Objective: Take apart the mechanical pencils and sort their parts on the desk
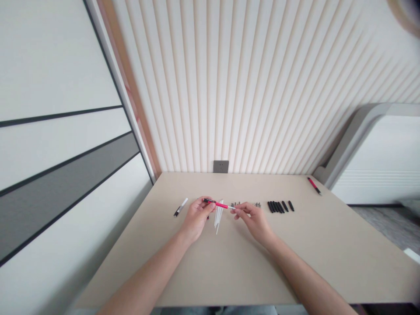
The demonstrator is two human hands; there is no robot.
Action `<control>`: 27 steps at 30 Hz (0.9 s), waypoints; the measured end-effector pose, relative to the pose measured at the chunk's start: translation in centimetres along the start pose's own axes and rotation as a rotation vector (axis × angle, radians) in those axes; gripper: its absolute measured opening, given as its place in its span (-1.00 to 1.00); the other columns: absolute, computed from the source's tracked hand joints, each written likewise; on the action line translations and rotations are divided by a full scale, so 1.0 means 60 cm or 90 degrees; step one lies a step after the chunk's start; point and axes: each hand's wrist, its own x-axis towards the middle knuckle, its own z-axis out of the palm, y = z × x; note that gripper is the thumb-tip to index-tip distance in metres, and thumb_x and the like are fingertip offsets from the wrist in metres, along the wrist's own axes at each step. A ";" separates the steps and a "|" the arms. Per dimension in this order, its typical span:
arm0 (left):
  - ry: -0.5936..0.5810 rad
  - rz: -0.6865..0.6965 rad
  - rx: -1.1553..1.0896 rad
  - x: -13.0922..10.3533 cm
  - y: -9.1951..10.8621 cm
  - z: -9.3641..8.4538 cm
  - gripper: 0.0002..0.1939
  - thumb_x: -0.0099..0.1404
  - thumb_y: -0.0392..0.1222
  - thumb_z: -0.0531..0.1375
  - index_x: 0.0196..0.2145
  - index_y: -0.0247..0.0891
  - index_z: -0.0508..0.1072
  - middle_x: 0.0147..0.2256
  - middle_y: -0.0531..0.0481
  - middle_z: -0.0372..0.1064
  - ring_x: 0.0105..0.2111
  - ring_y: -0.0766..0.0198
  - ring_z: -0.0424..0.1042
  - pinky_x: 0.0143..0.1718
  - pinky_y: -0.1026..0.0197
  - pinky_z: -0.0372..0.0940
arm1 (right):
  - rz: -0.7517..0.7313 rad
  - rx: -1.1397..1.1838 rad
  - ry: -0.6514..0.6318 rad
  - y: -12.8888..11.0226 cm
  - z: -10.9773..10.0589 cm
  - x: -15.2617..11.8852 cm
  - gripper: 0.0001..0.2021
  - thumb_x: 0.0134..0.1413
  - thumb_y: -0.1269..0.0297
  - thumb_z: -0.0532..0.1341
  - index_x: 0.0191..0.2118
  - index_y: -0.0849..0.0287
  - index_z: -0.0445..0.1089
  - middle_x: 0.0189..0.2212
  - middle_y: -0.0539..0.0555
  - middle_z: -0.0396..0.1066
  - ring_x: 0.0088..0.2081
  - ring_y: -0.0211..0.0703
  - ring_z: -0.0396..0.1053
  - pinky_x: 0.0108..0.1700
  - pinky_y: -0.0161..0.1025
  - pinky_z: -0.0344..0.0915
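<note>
My left hand (196, 215) is closed around the black-clip end of a red pen barrel (221, 204), held level just above the table. A thin pale refill (231, 207) sticks out of the barrel's right end. My right hand (252, 218) pinches that refill near its tip. Below the pen lies a loose bunch of white refills (218, 215). Small silvery pen tips (258, 204) lie behind my right hand, partly hidden by it. Farther right is a row of several black pen grips (275, 207).
A white-and-black pen part (180, 208) lies left of my hands. At the table's back right corner rests a red pen (314, 186) with a black grip. The beige table (210, 271) meets a ribbed wall with a dark socket (221, 166).
</note>
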 end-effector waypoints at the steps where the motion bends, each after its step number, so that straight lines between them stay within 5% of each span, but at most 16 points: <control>1: -0.004 -0.004 -0.007 0.000 0.001 0.000 -0.71 -0.02 -0.24 0.43 -0.33 -0.30 0.48 -0.38 0.04 0.47 -0.38 0.36 0.45 -0.25 0.32 0.31 | 0.002 -0.016 -0.002 -0.001 0.000 -0.001 -0.71 0.19 0.05 0.16 -0.30 0.18 0.46 -0.41 0.08 0.54 -0.35 -0.13 0.47 -0.24 -0.22 0.32; 9: -0.040 -0.011 -0.061 0.000 -0.006 0.001 -0.72 0.08 -0.17 0.41 -0.29 -0.33 0.48 -0.31 -0.06 0.52 -0.31 0.30 0.48 -0.19 0.27 0.33 | -0.001 -0.091 -0.043 -0.003 0.012 -0.006 -0.58 0.30 0.02 -0.01 -0.41 0.17 0.42 -0.57 0.03 0.48 -0.50 -0.20 0.39 -0.35 -0.28 0.26; 19: -0.088 -0.140 -0.036 -0.011 -0.012 0.009 -0.63 0.14 -0.05 0.37 -0.21 -0.27 0.36 -0.33 -0.07 0.53 -0.38 0.25 0.53 -0.24 0.21 0.37 | -0.031 -0.252 -0.048 -0.022 0.044 -0.026 -0.57 0.30 0.09 0.00 -0.50 0.15 0.41 -0.65 -0.02 0.39 -0.62 -0.28 0.27 -0.49 -0.35 0.12; 27: -0.065 -0.140 -0.061 -0.010 -0.019 0.005 -0.62 0.13 -0.07 0.38 -0.19 -0.28 0.38 -0.37 -0.05 0.50 -0.42 0.31 0.48 -0.32 0.28 0.35 | -0.072 -0.366 0.018 -0.009 0.015 -0.007 -0.58 0.34 0.15 -0.03 -0.46 0.12 0.42 -0.55 0.02 0.43 -0.49 -0.21 0.36 -0.38 -0.32 0.14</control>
